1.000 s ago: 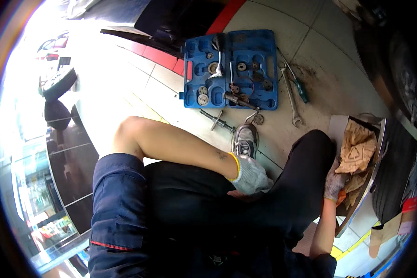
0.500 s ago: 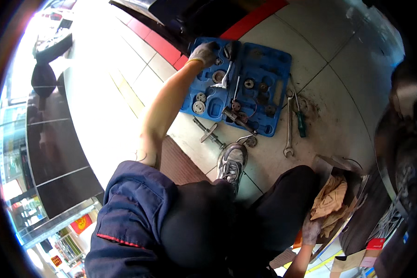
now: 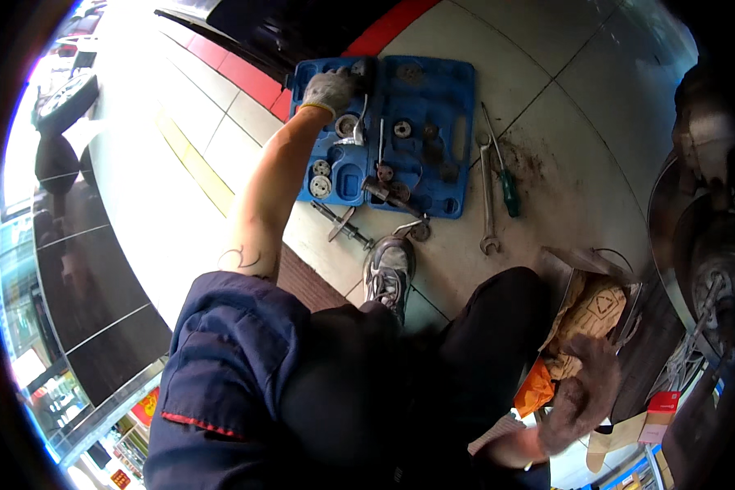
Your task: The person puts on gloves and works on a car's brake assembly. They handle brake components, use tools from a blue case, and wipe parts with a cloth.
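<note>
My left hand [image 3: 329, 88], in a grey knit glove, reaches to the upper left of an open blue tool case [image 3: 467, 90], fingers curled at a dark piece; what they grip is hidden. Round discs [image 3: 321, 186] and metal tools [image 3: 381, 193] sit in its moulded slots. A threaded metal tool [image 3: 340, 225] lies below it. A wrench [image 3: 487, 212] and a green-handled screwdriver [image 3: 510, 192] lie to its right. My gloved right hand [image 3: 581, 384], blurred, is beside a box with crumpled brown paper [image 3: 600, 306] and orange material [image 3: 534, 388].
My shoe [image 3: 389, 269] is on the tiled floor near a brown mat [image 3: 310, 287]. A vehicle's dark body [image 3: 269, 24] is above the case. A car wheel assembly [image 3: 706, 282] stands at right. A tyre [image 3: 67, 102] is at far left, with flattened cardboard [image 3: 608, 441] at lower right.
My left hand moved from my lap up to the case's upper left. My right hand came out from under the brown paper and moved rightward, blurring. The view has shifted.
</note>
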Motion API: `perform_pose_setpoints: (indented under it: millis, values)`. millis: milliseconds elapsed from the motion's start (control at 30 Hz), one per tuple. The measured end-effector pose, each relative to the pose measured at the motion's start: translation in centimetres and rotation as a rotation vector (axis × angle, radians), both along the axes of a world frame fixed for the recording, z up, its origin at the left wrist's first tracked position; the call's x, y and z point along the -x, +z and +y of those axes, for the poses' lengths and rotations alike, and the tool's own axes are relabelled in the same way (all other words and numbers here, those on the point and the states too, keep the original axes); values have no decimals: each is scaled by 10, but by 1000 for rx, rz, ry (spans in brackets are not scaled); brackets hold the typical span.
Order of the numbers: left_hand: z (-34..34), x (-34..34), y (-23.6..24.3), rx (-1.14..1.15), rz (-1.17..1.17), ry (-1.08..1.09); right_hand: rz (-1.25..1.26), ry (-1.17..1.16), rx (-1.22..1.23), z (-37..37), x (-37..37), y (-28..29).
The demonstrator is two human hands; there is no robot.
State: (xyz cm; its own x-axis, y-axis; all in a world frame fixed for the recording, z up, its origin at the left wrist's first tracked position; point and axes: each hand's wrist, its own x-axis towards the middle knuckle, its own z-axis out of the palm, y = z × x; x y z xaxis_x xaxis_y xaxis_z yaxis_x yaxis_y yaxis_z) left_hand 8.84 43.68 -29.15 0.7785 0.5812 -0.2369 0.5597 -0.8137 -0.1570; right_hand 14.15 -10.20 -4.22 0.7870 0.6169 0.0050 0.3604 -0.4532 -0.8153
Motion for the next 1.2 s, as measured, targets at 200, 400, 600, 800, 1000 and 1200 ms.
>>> perform_pose_setpoints:
  millis: [200, 400, 600, 800, 1000, 1200]
  values:
    - [-85, 75, 35, 1000, -526, 762, 435, 301, -323, 151, 1, -127]
    - [-242, 120, 66, 1836, -840, 1229, 1048, 271, -439, 173, 41, -222]
    - [-258, 129, 104, 1840, -662, 848, 1192, 332, -599, 168, 49, -201]
    - [-264, 125, 145, 1569, -382, 705, 1127, 523, -568, 160, 45, -194]
    - [-301, 136, 127, 1348, -701, 607, 629, 350, -372, 159, 66, -186]
    - [-298, 143, 115, 1772, -612, 1041, 896, 287, -363, 160, 61, -209]
